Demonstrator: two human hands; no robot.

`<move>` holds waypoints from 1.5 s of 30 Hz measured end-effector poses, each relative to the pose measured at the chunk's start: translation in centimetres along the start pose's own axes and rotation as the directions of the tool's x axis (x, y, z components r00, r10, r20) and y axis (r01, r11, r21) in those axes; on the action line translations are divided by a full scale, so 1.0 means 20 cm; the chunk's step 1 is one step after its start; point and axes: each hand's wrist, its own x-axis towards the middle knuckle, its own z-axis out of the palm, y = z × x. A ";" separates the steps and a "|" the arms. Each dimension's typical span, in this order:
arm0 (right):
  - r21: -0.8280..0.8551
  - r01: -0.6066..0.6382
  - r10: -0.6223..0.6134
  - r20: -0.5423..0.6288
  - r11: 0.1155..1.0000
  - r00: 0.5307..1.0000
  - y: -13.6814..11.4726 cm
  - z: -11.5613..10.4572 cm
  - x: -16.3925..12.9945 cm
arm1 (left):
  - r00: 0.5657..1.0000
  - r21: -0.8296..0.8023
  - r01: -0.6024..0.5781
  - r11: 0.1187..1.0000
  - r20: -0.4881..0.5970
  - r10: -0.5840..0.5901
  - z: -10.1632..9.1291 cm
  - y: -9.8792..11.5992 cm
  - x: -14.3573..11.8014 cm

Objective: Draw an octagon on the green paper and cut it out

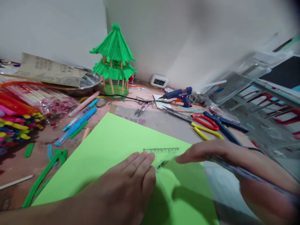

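A sheet of light green paper (110,150) lies flat on the bench (14,165), turned so that one corner points away from the person. Near its far right edge rests a clear plastic ruler (161,154), its printed scale faintly visible through the green.

The left hand (131,181) lies palm down on the paper, its fingers (142,161) straight and close together with their tips touching the ruler's near end, apparently pinning both ruler and sheet so neither slides. The right hand (211,153) reaches in from the right, fingers extended flat toward the ruler's other end; it looks to hold something thin and pale along the forearm, but blur hides what it is and how it is gripped.

Beyond the paper lie red-and-yellow-handled scissors (199,123), blue-handled scissors (222,125), small thread snips (142,109) and a blue glue gun (179,95) on its stand. At the back corner stands a small pagoda (114,59) with fuzzy green pipe-cleaner roofs on wooden posts. To the left are bundles of coloured pipe cleaners (16,112), blue pens (77,125) and loose green strips (42,178).
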 end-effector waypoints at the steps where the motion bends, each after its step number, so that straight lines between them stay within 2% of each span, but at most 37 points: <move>1: 0.116 -0.036 0.036 0.005 0.993 0.999 -0.02 0.00 0.01 | 1.000 -0.001 0.007 1.000 -0.013 -0.007 0.00 0.00 0.00; 3: 0.284 -0.124 0.125 0.015 0.951 0.992 -0.05 0.02 0.07 | 1.000 0.005 0.011 1.000 -0.024 -0.011 0.02 0.01 0.00; 4: 0.286 -0.193 0.182 0.063 0.939 0.981 -0.06 0.05 0.11 | 1.000 0.012 0.004 1.000 -0.030 -0.004 0.03 0.01 0.00; 5: 0.280 -0.234 0.188 0.181 0.931 0.965 -0.06 0.07 0.15 | 0.999 0.019 -0.013 1.000 -0.032 0.013 0.03 0.01 0.00; 7: 0.391 -0.260 0.214 0.158 0.883 0.964 -0.04 0.15 0.25 | 0.999 0.036 -0.040 0.999 -0.010 0.041 0.04 0.01 0.00; 10: 0.576 -0.275 0.229 0.152 0.770 0.961 0.05 0.27 0.35 | 1.000 0.037 -0.018 0.999 0.004 0.018 0.02 0.01 0.00; 14: 0.672 -0.277 0.315 0.069 0.687 0.947 0.14 0.38 0.36 | 1.000 0.009 0.004 1.000 0.000 -0.004 0.00 0.01 0.00; 17: 0.691 -0.313 0.373 0.067 0.652 0.925 0.15 0.41 0.33 | 1.000 0.015 0.017 1.000 -0.009 -0.016 0.01 0.01 0.00; 20: 0.683 -0.298 0.358 0.057 0.667 0.932 0.14 0.42 0.32 | 0.997 0.047 0.009 0.999 -0.075 -0.005 0.05 0.01 0.00; 24: 0.672 -0.281 0.336 0.050 0.685 0.940 0.13 0.41 0.32 | 1.000 0.075 -0.008 0.997 -0.021 0.010 0.07 0.02 0.00; 30: 0.702 -0.354 0.313 0.193 0.618 0.930 0.13 0.40 0.31 | 1.000 0.064 0.004 0.998 -0.009 -0.004 0.06 0.02 0.01; 32: 0.698 -0.369 0.323 0.206 0.613 0.924 0.13 0.40 0.31 | 1.000 0.043 -0.003 0.999 -0.010 0.004 0.05 0.02 0.02; 37: 0.670 -0.364 0.314 0.201 0.646 0.928 0.13 0.41 0.32 | 0.997 0.021 0.030 0.999 -0.069 -0.028 0.04 0.01 0.02; 41: 0.678 -0.360 0.301 0.210 0.641 0.930 0.13 0.41 0.31 | 0.998 0.018 0.069 0.997 -0.012 -0.068 0.04 0.02 0.02; 45: 0.644 -0.343 0.285 0.197 0.684 0.938 0.13 0.41 0.31 | 0.997 -0.005 0.054 0.999 -0.053 -0.054 0.05 0.02 0.02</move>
